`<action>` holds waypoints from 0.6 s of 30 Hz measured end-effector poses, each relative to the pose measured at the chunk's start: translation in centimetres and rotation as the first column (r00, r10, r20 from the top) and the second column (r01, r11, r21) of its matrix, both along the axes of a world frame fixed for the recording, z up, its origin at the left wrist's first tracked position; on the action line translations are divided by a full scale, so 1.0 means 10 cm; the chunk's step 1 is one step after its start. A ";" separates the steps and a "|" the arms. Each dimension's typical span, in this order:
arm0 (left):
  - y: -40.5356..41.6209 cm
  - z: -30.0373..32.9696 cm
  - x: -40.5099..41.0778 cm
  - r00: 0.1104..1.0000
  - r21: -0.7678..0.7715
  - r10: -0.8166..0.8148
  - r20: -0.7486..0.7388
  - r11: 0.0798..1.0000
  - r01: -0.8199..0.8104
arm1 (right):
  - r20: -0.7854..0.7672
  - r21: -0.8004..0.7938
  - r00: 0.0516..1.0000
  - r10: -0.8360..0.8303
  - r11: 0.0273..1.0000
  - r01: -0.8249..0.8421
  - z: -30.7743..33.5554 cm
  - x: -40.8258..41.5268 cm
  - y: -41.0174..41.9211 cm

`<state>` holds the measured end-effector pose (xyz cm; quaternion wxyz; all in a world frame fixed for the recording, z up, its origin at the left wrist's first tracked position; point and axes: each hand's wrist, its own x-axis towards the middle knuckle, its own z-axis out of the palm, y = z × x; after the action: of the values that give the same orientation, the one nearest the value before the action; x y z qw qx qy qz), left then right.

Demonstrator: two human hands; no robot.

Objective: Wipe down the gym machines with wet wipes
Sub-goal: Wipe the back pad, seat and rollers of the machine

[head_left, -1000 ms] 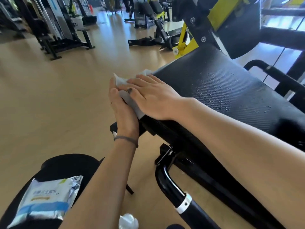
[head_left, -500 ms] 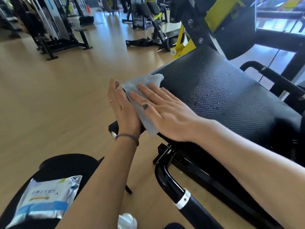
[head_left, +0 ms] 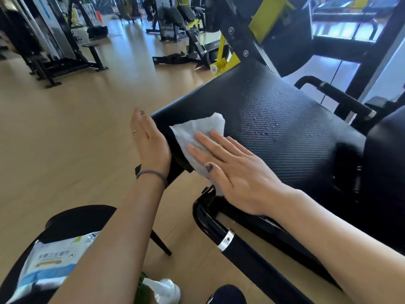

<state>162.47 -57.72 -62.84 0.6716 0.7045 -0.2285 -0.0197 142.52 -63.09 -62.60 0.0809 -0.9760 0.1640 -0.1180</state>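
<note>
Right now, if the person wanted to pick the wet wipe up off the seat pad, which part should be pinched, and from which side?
Probably the free far corner of the wet wipe, pinched from above. It sticks out past the fingertips of the right hand, which lies flat on the rest and pins it to the seat pad. The near end hangs over the pad's front edge, under the palm.

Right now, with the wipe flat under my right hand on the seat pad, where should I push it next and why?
Probably slide the right hand and wet wipe up the seat pad toward the droplets: that beaded patch lies just beyond the wipe and looks unwiped, and the left hand braces the pad's edge.
</note>
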 end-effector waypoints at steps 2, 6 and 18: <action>0.02 0.08 0.00 0.971 0.183 0.075 0.228 0.976 -0.119 | -0.008 0.061 0.993 -0.114 0.992 0.114 -0.14 -0.38 -0.05; -0.10 0.31 -0.23 0.682 0.270 -0.069 0.728 0.943 -0.193 | -0.075 0.110 0.957 -0.280 0.951 0.287 -0.26 -0.83 -0.04; -0.38 0.37 -0.48 0.541 0.404 -0.227 0.810 0.884 -0.235 | -0.103 0.257 0.859 -0.501 0.821 0.509 -0.03 -0.22 -1.17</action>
<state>157.63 -61.52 -59.12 0.2878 0.7662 -0.5084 0.2675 140.27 -74.79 -62.91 0.1790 -0.8785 0.4324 -0.0959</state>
